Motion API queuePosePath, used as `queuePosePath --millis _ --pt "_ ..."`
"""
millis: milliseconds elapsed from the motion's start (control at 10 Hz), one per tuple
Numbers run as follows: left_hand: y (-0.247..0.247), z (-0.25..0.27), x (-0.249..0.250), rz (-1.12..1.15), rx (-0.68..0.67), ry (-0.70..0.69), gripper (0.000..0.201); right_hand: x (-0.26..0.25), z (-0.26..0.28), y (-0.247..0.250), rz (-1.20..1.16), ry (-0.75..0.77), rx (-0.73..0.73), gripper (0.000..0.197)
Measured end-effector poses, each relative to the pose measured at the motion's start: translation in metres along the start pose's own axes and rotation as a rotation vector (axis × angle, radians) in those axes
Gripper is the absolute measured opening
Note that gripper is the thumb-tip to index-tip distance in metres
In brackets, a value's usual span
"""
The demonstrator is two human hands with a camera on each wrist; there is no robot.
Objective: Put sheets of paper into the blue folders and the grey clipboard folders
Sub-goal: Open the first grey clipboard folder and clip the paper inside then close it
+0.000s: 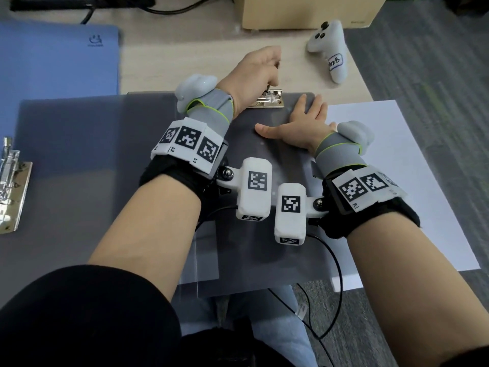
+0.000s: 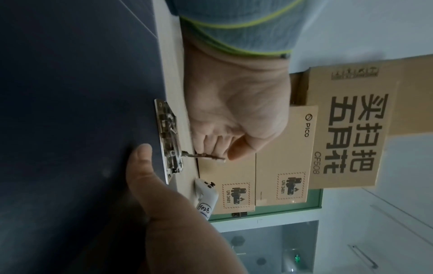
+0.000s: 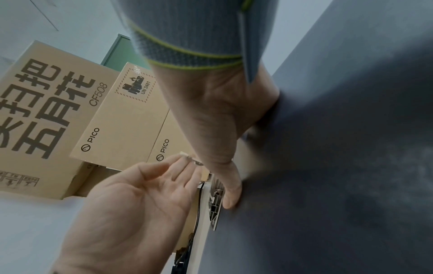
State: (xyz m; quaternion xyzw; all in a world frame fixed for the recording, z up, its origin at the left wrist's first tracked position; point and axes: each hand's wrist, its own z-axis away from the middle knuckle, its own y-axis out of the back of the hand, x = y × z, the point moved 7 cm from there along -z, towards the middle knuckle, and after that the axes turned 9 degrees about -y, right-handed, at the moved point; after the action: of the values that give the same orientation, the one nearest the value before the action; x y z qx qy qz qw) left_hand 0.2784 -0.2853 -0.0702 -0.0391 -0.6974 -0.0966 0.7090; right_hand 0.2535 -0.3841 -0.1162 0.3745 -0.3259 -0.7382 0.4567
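A grey clipboard folder (image 1: 264, 165) lies open in front of me, its cover (image 1: 92, 154) spread out to the left. At its top edge sits a metal clip (image 1: 270, 99). My left hand (image 1: 260, 70) pinches the clip's lever (image 2: 203, 156) between fingertips and thumb, and the lever stands raised off the board. My right hand (image 1: 301, 123) lies flat on the bare grey board just below the clip, fingers spread. White paper sheets (image 1: 397, 168) lie on the table under the board's right side. A blue folder (image 1: 58, 62) lies closed at the far left.
A second metal clip (image 1: 10, 181) shows at the left edge. A white controller (image 1: 330, 51) lies beyond the board on the right. Cardboard boxes (image 1: 304, 11) stand behind it. Black cables (image 1: 336, 274) hang at the table's near edge.
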Motion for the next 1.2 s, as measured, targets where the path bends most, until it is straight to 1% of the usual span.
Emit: queuePosePath --millis 100,200,300,400,500,600,700,800,900,1000,1100,1200 --pt "-0.01 -0.001 -0.001 -0.117 -0.07 0.006 0.026 0.001 0.0 -0.001 -0.007 0.011 -0.015 0.123" --pt "-0.013 0.0 0.001 -0.312 -0.097 -0.003 0.017 0.001 -0.001 0.0 -0.011 0.016 -0.015 0.123" --pt "-0.008 -0.001 0.0 -0.496 -0.089 0.045 0.055 0.001 -0.001 0.0 -0.004 0.021 -0.013 0.123" --pt "-0.002 0.001 0.002 -0.746 -0.043 0.047 0.059 0.001 -0.002 0.0 -0.006 0.026 -0.02 0.123" --pt "-0.004 0.002 -0.002 -0.826 -0.112 0.081 0.055 0.002 -0.003 0.0 0.0 0.029 -0.02 0.124" --pt "-0.006 0.006 -0.008 -0.869 -0.186 0.148 0.049 0.002 -0.003 0.0 -0.005 0.038 -0.021 0.124" --pt "-0.004 0.008 -0.011 -0.866 -0.194 0.18 0.043 0.004 -0.004 0.0 -0.021 0.042 -0.021 0.125" --pt "-0.003 0.006 -0.011 -0.856 -0.156 0.163 0.035 0.005 -0.005 0.001 -0.045 0.046 -0.012 0.126" --pt "-0.002 0.008 -0.008 -0.851 -0.12 0.139 0.034 0.006 -0.005 0.001 -0.061 0.05 0.005 0.128" --pt "0.001 0.013 -0.007 -0.844 -0.079 0.141 0.046 0.009 -0.007 0.001 -0.091 0.05 0.023 0.128" --pt "0.0 0.019 -0.004 -0.816 -0.056 0.099 0.056 0.011 -0.006 0.005 -0.183 0.072 0.066 0.12" --pt "-0.004 0.024 -0.001 -0.793 -0.033 0.043 0.057 0.019 -0.001 0.013 -0.325 0.095 0.148 0.105"
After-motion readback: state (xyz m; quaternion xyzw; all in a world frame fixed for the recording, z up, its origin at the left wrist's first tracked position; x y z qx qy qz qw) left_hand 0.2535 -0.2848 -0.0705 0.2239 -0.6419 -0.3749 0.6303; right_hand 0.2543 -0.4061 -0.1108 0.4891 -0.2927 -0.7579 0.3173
